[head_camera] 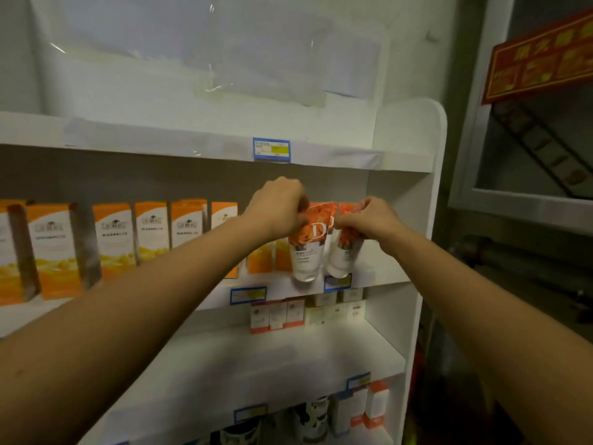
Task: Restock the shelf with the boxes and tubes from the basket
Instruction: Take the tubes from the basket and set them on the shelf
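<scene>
At the right end of the second shelf from the top, a tall white shelf unit [407, 139] fills most of the view, with a red sign [542, 56] hanging off to its right by a grey frame. A row of orange-and-white boxes [114, 236] stands upright along that shelf from the far left up to the person's hands, and the left forearm crosses in front of the last few. Both arms reach in from the near side. The left hand [279, 207] has its fingers curled tight round the flat crimped top of the orange-and-white tube [308, 248] marked with a large D. The right hand [369, 216] pinches the top of a second tube [341, 258] just beside it. Both tubes hang cap down over the shelf's front edge, partly covering a blue price label [337, 282]. Small red-and-white boxes [277, 313] sit on the shelf below.
</scene>
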A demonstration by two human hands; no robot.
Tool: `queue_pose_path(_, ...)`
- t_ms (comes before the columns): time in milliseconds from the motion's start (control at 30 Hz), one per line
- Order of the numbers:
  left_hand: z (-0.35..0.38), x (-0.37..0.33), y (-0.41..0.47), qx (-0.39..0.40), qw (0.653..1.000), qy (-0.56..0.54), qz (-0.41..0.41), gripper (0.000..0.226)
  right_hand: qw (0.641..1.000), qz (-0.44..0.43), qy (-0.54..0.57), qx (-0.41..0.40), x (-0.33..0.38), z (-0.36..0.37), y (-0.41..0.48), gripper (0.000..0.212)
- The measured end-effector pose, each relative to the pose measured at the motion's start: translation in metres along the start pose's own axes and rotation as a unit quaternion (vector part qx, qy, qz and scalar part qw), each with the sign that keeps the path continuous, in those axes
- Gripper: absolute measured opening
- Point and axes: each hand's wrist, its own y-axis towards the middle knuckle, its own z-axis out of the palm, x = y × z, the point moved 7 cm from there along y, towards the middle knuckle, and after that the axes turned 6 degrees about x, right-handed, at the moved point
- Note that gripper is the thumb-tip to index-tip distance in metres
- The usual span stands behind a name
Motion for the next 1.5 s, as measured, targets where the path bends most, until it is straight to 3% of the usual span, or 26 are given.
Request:
queue_pose_path(267,0.022,0.001,0.034,-0.018,1.000,-0.011,-0.022,0.028,0.999,0.007,-0.015,-0.034,-0.016,-0.009,0.039,0.034)
queue_pose_path(533,0.045,0.008,0.051,-0.004,0.999,-0.026,-0.040,0.030,0.999,0.025,-0.027,-0.010,-0.032,0.011,0.067,0.030)
queue_pose_path(800,0.058,0.020,0.062,-0.008,0.999,0.005,-0.048,0.026,0.998,0.039,-0.052,0.015,-0.035,0.016,0.077,0.075)
queue_pose_path(1133,0.079,0.014,0.055,-0.014,0.992,0.124,0.006,0.072,0.998,-0.015,-0.059,0.017,-0.042,0.033,0.070,0.115)
queue_pose_path(1500,0.083,0.016,0.040,-0.029,0.990,0.136,0.032,0.086,0.987,-0.009,-0.161,-0.007,-0.042,0.036,0.059,0.116)
